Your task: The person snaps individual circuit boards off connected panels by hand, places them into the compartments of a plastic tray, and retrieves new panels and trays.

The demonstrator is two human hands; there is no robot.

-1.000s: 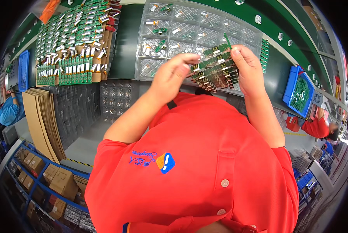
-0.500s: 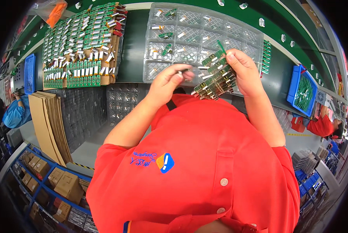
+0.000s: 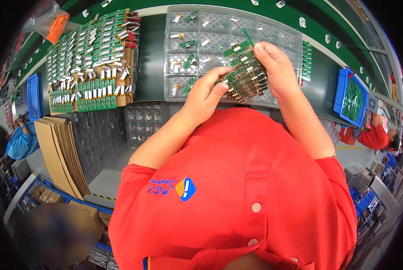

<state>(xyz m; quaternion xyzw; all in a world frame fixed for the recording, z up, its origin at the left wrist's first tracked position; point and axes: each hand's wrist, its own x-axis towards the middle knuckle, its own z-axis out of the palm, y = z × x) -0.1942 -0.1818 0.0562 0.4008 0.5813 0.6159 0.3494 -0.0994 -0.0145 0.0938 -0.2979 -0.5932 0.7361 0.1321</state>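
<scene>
My right hand (image 3: 275, 67) is closed around the upper right side of a bunch of small green circuit boards (image 3: 248, 74), stacked in overlapping rows. A narrow green strip (image 3: 247, 37) sticks up from the top of the bunch. Thumb and fingers of my left hand (image 3: 203, 94) pinch its lower left edge. Beneath and beyond the hands lies a clear divided plastic tray (image 3: 291, 45). Small white parts lie in many of its compartments. Those in the left column also hold single green boards (image 3: 189, 85). The bunch and my hands hide part of the tray's near side.
Cardboard (image 3: 131, 67) at the left carries dense rows of boards with white parts. A blue bin (image 3: 338, 99) of green pieces stands at the right, near a column of boards (image 3: 306, 60). Upright cardboard sheets (image 3: 57, 153) stand below left. Co-workers sit at both sides.
My left hand has come from over the tray to the bunch and now grips its edge. A green board now lies in the tray's near left compartment. The bunch has shifted slightly left and up.
</scene>
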